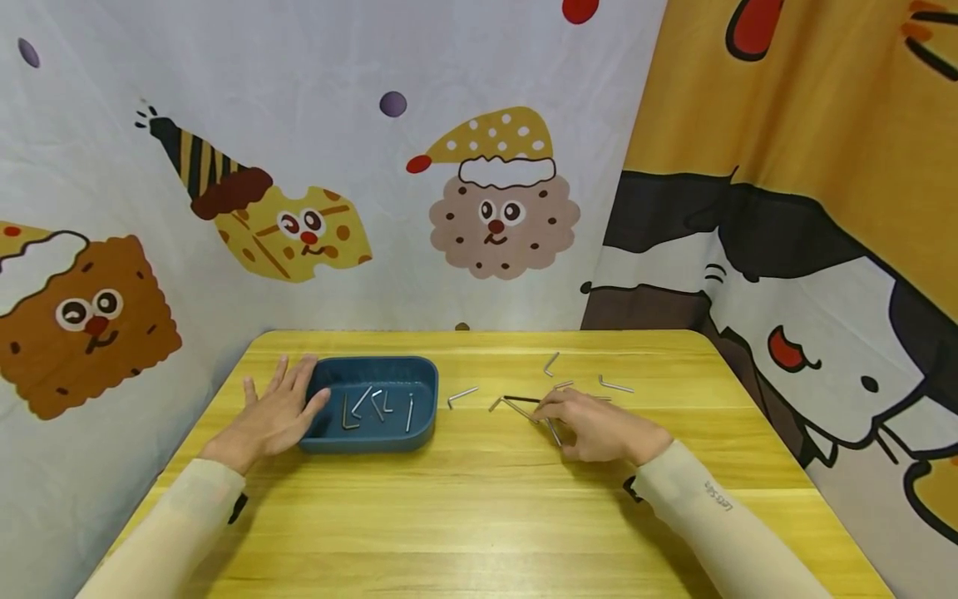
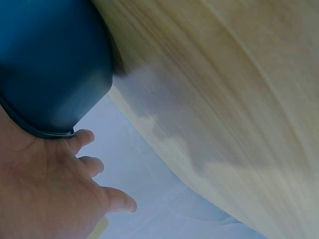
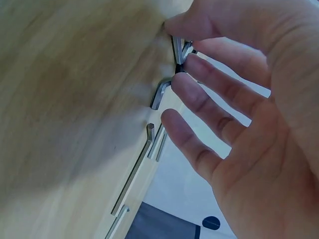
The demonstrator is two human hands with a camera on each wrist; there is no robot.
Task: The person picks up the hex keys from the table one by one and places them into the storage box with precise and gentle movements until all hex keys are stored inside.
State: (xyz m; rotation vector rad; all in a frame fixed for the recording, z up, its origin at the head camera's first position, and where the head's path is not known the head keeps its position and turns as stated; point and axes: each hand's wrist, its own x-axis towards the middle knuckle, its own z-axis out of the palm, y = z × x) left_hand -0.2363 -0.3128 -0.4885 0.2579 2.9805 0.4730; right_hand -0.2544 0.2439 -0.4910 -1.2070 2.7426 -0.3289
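At tray edge (image 1: 374,445), spread left fingers (image 1: 303,374); right fingers (image 3: 204,102) among hex keys (image 3: 133,174), pinch unclear.

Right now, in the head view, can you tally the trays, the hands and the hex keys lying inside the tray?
Blue tray: 1
Left hand and right hand: 2
Hex keys inside the tray: 5
Total: 8

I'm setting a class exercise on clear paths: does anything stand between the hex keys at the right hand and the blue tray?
Yes: a single hex key lies on the table right of the blue tray, whose raised right wall also stands between. Nothing else visible does.
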